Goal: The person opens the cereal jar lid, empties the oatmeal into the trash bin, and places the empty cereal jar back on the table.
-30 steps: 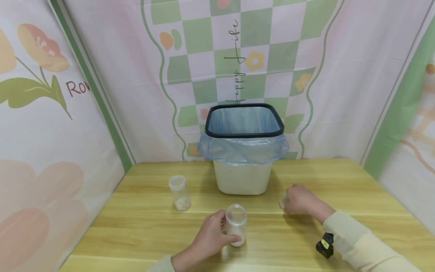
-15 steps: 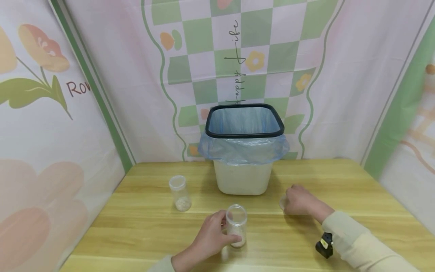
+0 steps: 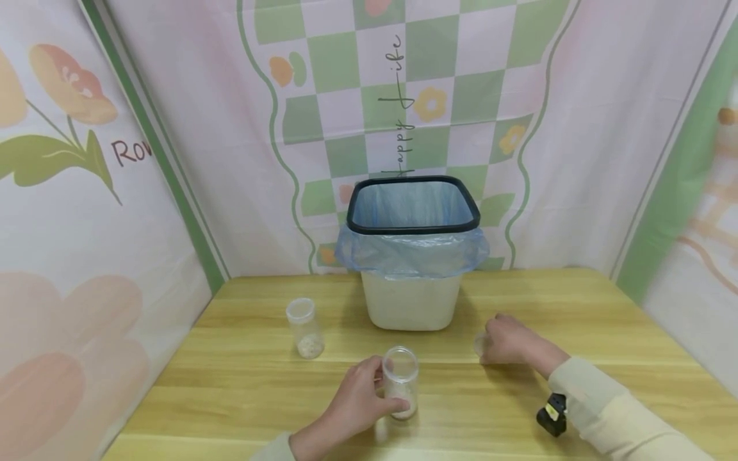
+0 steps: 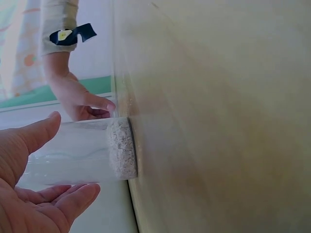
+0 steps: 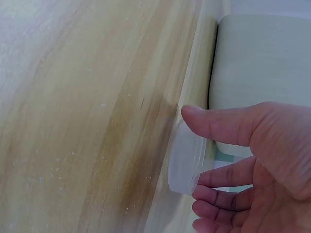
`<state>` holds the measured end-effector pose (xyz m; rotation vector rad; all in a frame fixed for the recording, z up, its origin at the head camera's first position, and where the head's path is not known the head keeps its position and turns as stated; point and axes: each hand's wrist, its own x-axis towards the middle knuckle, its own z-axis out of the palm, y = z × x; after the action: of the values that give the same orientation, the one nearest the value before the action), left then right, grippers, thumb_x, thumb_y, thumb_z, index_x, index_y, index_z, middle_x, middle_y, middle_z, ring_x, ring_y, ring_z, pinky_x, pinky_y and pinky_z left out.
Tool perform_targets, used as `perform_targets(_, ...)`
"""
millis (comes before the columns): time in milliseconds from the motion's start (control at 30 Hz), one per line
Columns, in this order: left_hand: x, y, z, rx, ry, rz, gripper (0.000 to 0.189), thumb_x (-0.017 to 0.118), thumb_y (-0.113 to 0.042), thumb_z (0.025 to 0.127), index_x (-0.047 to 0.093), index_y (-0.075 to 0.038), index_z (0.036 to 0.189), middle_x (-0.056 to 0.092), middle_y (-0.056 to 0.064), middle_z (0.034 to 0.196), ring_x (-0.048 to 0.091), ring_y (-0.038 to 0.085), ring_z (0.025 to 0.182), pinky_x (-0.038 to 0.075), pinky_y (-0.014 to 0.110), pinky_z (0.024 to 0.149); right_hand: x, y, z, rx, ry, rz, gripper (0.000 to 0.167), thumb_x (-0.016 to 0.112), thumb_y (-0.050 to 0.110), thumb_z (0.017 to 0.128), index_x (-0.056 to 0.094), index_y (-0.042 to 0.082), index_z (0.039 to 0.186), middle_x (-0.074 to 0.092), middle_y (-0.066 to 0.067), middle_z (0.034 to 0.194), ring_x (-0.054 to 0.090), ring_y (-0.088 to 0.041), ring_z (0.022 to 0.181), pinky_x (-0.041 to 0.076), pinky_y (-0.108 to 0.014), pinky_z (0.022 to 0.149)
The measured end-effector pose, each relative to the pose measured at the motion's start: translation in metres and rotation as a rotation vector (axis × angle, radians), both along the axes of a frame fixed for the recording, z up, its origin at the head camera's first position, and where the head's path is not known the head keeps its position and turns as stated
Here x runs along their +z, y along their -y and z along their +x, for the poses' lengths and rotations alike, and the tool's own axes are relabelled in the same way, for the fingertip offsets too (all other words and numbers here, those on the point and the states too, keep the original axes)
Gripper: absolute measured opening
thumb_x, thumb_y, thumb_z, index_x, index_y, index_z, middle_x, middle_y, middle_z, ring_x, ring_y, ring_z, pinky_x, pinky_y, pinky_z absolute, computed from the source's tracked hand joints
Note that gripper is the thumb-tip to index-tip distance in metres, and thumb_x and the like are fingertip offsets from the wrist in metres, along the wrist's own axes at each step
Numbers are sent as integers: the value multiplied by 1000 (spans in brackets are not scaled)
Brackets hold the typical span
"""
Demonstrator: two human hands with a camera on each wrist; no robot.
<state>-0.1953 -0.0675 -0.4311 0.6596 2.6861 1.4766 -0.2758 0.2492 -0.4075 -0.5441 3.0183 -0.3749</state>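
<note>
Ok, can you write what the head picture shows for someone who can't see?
A left hand grips a clear jar with pale bits inside, upright on a table, while the right hand holds a lid. Another jar stands to the left, and a bin with a blue bag stands behind.

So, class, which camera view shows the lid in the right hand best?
The right wrist view: the lid appears close, mostly uncovered, in the right hand. The head view shows part, the hand hiding the rest; in the left wrist view I cannot make it out.
</note>
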Motion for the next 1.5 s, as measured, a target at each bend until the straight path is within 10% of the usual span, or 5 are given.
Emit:
perform_targets(367, 15, 0, -3, -30, -6, 92, 54, 88, -27, 70, 62, -3, 110, 65, 3, 107, 63, 27, 104, 52, 25, 88, 7, -4, 11, -2, -4, -51, 69, 86, 28, 70, 57, -20, 110, 57, -35, 107, 56, -48, 97, 48, -57, 85)
perform_targets(1500, 23, 2, -5, -1, 26, 181, 49, 86, -25, 74, 64, 1, 111, 67, 9, 105, 65, 31, 100, 55, 26, 80, 1, 49, 53, 112, -195, -210, 52, 81, 24, 78, 61, -7, 115, 64, -18, 108, 60, -36, 98, 50, -52, 87)
